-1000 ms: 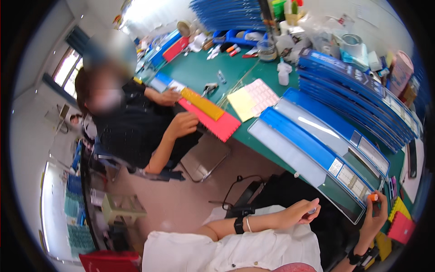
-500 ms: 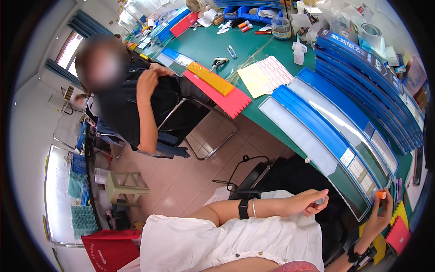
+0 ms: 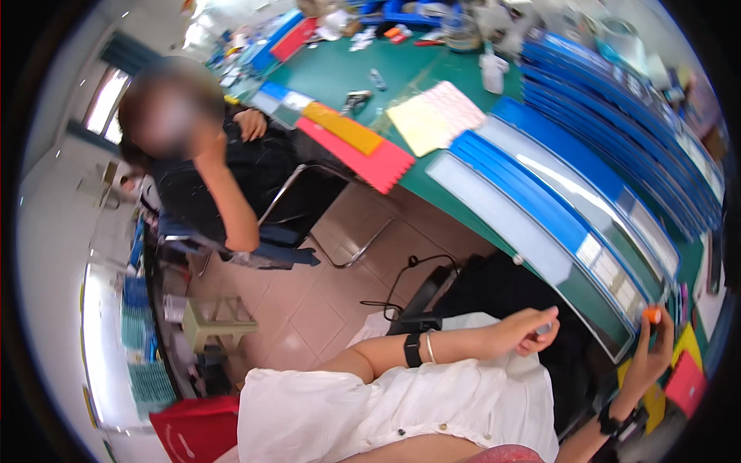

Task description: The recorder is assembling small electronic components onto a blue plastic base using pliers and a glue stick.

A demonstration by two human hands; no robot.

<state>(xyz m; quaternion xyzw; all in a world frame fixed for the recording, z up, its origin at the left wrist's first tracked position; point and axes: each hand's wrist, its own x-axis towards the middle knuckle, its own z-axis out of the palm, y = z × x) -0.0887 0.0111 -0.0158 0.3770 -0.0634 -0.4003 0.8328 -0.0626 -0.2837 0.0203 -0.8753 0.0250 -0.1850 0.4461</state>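
Observation:
My left hand [image 3: 529, 332] is curled closed above my lap, around a small grey round-ended thing [image 3: 544, 329]; most of it is hidden by the fingers. Near the right end of the table, my right hand [image 3: 652, 356] pinches a small orange cap [image 3: 652, 315] between its fingertips. Just beside that hand is the lower end of a long blue panel with a clear cover [image 3: 532, 228], which lies along the table edge. Behind it is a second blue panel [image 3: 567, 158].
A stack of blue panels [image 3: 610, 116] stands at the back right. Label sheets [image 3: 436, 116], a pink folder [image 3: 367, 158] and a white bottle [image 3: 494, 73] are on the green table [image 3: 332, 65]. A co-worker [image 3: 208, 185] sits at the left, near a green stool [image 3: 216, 324].
The view has shifted slightly and blurred. My right hand has risen a little with the orange cap, while my left hand stays curled. The co-worker's hand has moved up to the face.

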